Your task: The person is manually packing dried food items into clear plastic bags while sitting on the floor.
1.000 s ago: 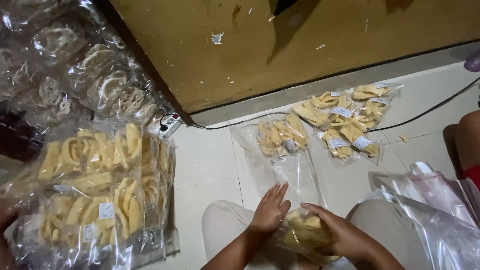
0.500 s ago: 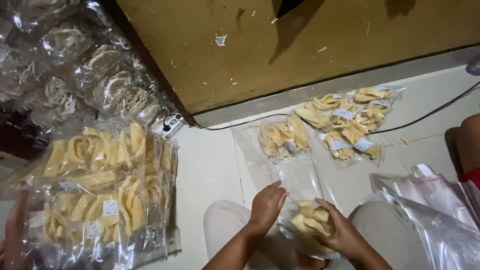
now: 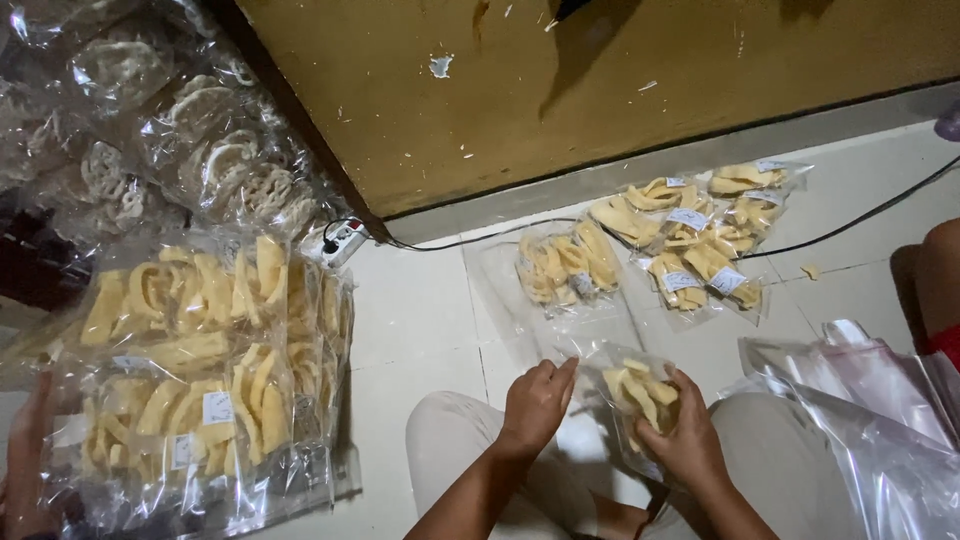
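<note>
Clear plastic crinkles between both hands: the right hand (image 3: 688, 440) cups a small bag of yellow chips (image 3: 640, 400) from the 5 o'clock side, fingers curled and pressed around its bulging bottom, while the left hand (image 3: 535, 405) pinches the bag's loose upper film at 9 o'clock, thumb and fingertips closed on it. The bag sits low in the middle of the view, just above the person's knees and clear of the floor (image 3: 420, 310).

As I judge it, the weak spot is the open top. If the left pinch slips or the bag tilts toward 11 o'clock, chips could spill onto the tiles. A hard squeeze from the right hand could also crack the brittle pieces inside.

At 12 o'clock from the hands another filled bag (image 3: 565, 268) lies flat on the floor, and at 1 o'clock lies a cluster of labelled bags (image 3: 690, 235). A black cable (image 3: 860, 220) runs past them toward a power strip (image 3: 340, 242) at 10 o'clock; a careless reach could snag it. At 9 o'clock a large stack of packed chips (image 3: 190, 370) leans, steadied at its lower edge by another person's hand (image 3: 28, 450). Empty plastic sheets (image 3: 860, 400) lie at 3 o'clock, slippery if leaned on.
</note>
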